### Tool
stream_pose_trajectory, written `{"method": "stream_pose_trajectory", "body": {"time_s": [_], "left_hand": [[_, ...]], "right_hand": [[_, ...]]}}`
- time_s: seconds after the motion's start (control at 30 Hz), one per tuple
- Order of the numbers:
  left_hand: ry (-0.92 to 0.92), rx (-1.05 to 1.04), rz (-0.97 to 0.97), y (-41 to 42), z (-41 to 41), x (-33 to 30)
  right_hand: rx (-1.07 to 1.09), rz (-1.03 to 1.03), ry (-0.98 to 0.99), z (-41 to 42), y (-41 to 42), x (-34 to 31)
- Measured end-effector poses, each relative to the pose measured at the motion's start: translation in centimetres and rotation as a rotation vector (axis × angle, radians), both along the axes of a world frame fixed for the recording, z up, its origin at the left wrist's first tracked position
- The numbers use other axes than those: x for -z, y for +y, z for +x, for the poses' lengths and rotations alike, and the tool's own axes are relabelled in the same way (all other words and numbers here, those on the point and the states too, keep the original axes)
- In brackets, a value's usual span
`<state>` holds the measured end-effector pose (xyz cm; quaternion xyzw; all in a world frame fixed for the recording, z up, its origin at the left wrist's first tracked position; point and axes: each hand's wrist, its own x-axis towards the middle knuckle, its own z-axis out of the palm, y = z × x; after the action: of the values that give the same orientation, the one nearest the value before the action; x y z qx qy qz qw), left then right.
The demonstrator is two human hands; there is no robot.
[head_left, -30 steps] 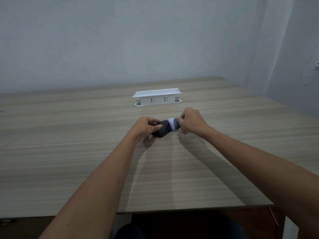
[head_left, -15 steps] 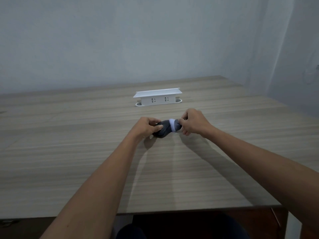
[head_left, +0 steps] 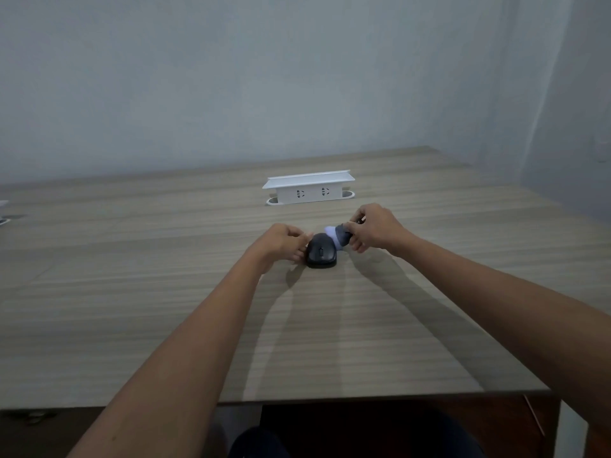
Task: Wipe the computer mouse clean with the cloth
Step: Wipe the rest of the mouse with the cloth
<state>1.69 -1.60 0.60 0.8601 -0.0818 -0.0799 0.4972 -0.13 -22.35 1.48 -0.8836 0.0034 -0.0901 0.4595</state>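
Note:
A black computer mouse [head_left: 320, 253] lies flat on the wooden table [head_left: 165, 292], its scroll wheel facing me. My left hand [head_left: 284, 241] grips the mouse's left side with thumb and fingers. My right hand [head_left: 373, 228] is closed on a bunched cloth [head_left: 338, 236], white and dark grey, which touches the mouse's far right edge. The rest of the cloth is hidden inside my right fist.
A white socket box [head_left: 309, 188] with two outlets stands on the table behind the mouse. The table's front edge [head_left: 363, 396] runs near my body. A pale wall stands behind, and a small white object [head_left: 3, 211] sits at the far left edge.
The mouse has turned and now lies flat, top up. My right hand with the cloth has slid off to the mouse's right rear edge. My left hand keeps its hold.

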Motion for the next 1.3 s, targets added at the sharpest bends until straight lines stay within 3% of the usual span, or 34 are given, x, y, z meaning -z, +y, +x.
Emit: {"method": "stream_pose_trajectory", "body": {"time_s": [0.17, 0.4, 0.47, 0.63, 1.13, 1.3], "left_hand": [[0.027, 0.108, 0.053, 1.6, -0.2, -1.4], [-0.159, 0.209, 0.567, 2.4, 1.3, -2.3], [-0.191, 0.281, 0.632, 2.2, 1.8, -2.1], [-0.226, 0.380, 0.634, 1.3, 2.2, -1.5], [-0.444, 0.289, 0.748, -0.2, 1.8, -1.5], [-0.449, 0.275, 0.774, -0.6, 2.2, -1.3]], "right_hand": [[-0.043, 0.017, -0.012, 0.6, 0.7, -0.3], [-0.043, -0.047, -0.077, 0.5, 0.9, -1.1], [-0.026, -0.065, -0.088, 0.1, 0.4, -1.4], [0.019, -0.098, -0.079, -0.8, -0.6, -1.3], [-0.090, -0.134, -0.055, -2.5, -1.4, -0.4], [-0.035, -0.283, -0.127, -1.3, -1.6, -0.4]]}}
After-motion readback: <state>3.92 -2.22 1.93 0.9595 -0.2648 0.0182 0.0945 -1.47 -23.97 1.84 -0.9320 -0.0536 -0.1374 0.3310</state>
